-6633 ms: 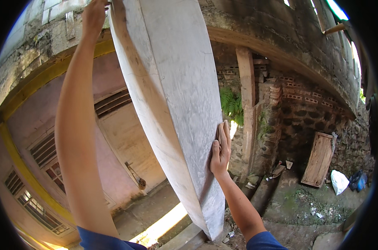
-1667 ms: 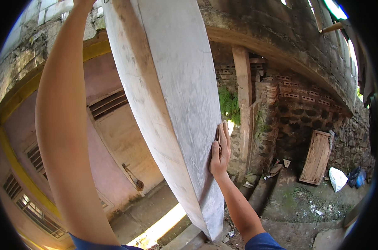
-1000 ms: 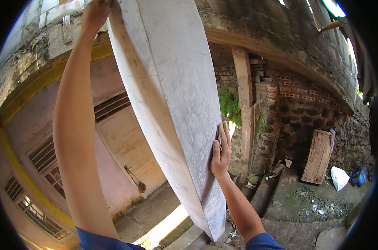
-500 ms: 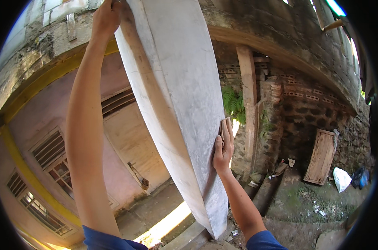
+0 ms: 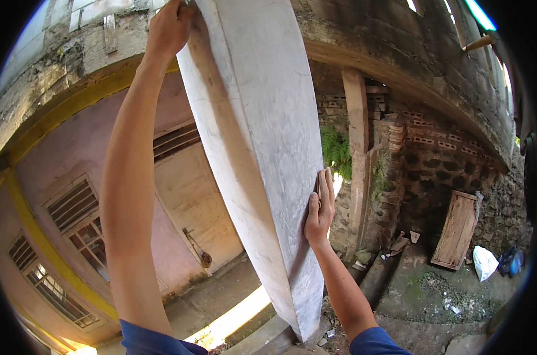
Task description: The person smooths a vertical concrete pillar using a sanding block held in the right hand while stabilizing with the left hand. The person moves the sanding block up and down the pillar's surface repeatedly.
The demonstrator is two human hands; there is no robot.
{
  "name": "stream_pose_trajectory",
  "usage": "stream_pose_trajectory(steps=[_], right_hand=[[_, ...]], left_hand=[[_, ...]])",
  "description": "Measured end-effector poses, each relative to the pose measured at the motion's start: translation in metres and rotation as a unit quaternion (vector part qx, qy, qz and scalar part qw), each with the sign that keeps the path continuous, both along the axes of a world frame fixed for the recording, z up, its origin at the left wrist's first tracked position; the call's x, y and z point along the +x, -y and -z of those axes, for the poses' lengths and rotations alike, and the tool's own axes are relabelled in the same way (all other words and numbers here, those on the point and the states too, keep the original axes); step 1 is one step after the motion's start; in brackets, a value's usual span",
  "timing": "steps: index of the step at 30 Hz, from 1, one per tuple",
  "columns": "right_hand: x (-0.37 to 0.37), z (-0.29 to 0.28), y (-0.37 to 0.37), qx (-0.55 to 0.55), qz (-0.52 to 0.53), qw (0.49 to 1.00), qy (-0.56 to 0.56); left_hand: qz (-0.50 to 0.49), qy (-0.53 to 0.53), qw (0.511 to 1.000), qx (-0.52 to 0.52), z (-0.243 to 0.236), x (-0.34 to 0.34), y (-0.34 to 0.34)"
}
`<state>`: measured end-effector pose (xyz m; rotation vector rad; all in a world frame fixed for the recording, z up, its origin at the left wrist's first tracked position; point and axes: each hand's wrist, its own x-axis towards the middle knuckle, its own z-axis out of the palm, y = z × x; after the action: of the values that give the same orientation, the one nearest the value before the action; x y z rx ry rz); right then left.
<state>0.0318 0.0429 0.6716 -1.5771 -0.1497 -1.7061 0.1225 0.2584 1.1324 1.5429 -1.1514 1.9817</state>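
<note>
Your L hand [image 5: 171,31] is curled, grip unclear; R hand [image 5: 320,212] lies flat on pillar [image 5: 277,124], prob. slips if u overreach.

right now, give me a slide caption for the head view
Left hand high at a pale grey pillar, right hand lower down against its right edge.

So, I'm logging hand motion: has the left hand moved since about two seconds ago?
Yes: judged against the pale pillar, the left hand is lower and further right, now overlapping its left edge.
</note>
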Motion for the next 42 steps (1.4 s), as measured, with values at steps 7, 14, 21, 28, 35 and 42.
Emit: stream_pose_trajectory(steps=[7,14,21,28,35,42], right_hand=[[0.003,0.0,-0.002,-0.002,-0.013,1.0,-0.01],[0.002,0.0,0.0,0.0,-0.02,1.0,0.006],[0.004,0.007,-0.001,-0.032,0.005,0.999,-0.001],[-0.015,0.002,-0.025,-0.256,0.011,0.966,0.017],[0.005,-0.279,-0.019,-0.303,0.057,0.927,0.213],[-0.022,-0.075,-0.054,-0.292,-0.014,0.954,0.062]], left_hand=[[0.01,-0.078,0.994,-0.079,0.002,0.014,-0.001],[0.142,-0.148,0.965,-0.167,0.059,-0.006,0.014],[0.261,-0.219,0.935,-0.099,0.222,-0.031,0.049],[0.252,-0.223,0.941,-0.04,0.389,-0.065,0.058],[0.227,-0.249,0.94,-0.044,0.43,-0.078,0.064],[0.282,-0.281,0.914,-0.073,0.492,-0.078,0.055]])
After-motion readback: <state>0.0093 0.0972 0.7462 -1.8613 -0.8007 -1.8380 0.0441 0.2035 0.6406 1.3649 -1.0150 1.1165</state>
